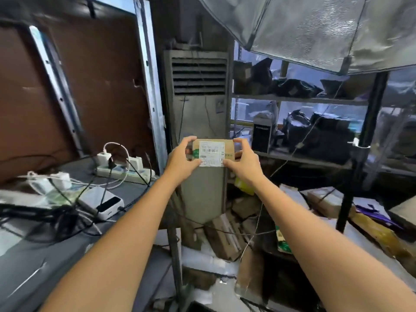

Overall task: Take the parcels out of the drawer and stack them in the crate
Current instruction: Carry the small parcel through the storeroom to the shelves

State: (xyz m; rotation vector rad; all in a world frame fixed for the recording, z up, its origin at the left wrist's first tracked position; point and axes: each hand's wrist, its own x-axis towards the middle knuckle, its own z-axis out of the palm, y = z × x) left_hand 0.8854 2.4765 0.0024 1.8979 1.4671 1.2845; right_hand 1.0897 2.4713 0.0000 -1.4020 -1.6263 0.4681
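A small brown cardboard parcel (212, 152) with a white shipping label is held up at arm's length in front of a grey standing air conditioner. My left hand (182, 159) grips its left end, fingers curled over the top edge and thumb under. My right hand (244, 160) grips its right end the same way. Neither a drawer nor a crate is in view.
A grey desk (45, 262) on the left carries a power strip (126, 172), chargers, tangled cables and a white device (101, 202). Metal shelves (299, 99) with dark bags stand at the right. Cardboard boxes (227, 237) and parcels lie piled low, and a black stand pole (351, 188) rises at right.
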